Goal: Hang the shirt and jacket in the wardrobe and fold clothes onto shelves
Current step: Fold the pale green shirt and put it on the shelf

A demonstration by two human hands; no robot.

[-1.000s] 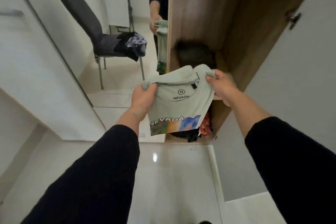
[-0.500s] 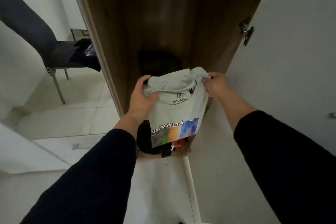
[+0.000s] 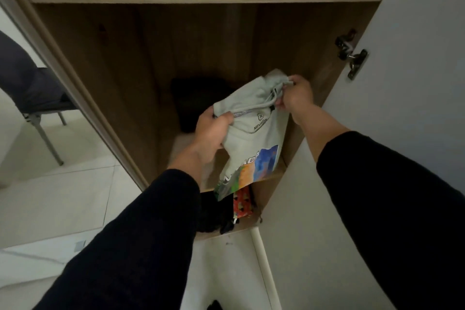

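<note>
Head view: left hand (image 3: 212, 131) grips the folded shirt (image 3: 254, 133) at its left collar edge; right hand (image 3: 293, 95) pinches the bunched right corner. Shirt held tilted over the wardrobe's middle shelf (image 3: 188, 143), lower edge past the shelf front. Dark pile (image 3: 198, 100) at the shelf back, too dim to identify. Red patterned cloth (image 3: 242, 204) below, partly hidden. Chair (image 3: 32, 93) cut off left.

I see a dark chair (image 3: 30, 88) far off to my left, standing on pale floor tiles (image 3: 63, 196). On my right a shiny metal hinge (image 3: 351, 56) sits on the edge of a white door (image 3: 415, 70).
</note>
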